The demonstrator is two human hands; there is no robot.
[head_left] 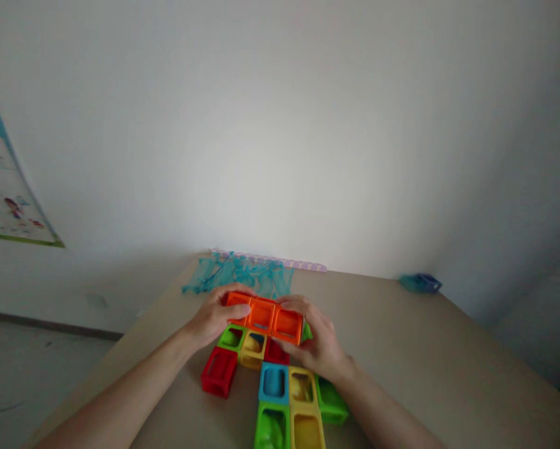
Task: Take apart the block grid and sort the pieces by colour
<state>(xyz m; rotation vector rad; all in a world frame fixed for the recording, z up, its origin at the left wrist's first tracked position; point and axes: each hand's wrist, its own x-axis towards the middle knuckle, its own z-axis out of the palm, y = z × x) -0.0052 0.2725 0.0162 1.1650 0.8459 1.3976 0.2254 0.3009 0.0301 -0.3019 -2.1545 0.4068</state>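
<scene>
A row of three orange hollow toy blocks [261, 315] is held up between my two hands. My left hand [217, 318] grips its left end, the thumb lying across the front. Around the right end curl the fingers of my right hand [322, 342], with the thumb underneath. Below, a light green block [232, 337], a yellow block [252, 349] and a dark red block [276, 353], partly hidden by my right hand, stand side by side. Nearer lie a red block [219, 372], a blue block [274, 382], and several more green and yellow ones.
The blocks rest on a beige table [364, 312] against a white wall. Sheer teal fabric [242, 274] and a lilac patterned strip [303, 265] lie along the back edge. A small dark blue container [428, 283] sits at the far right corner. A poster [13, 187] hangs left.
</scene>
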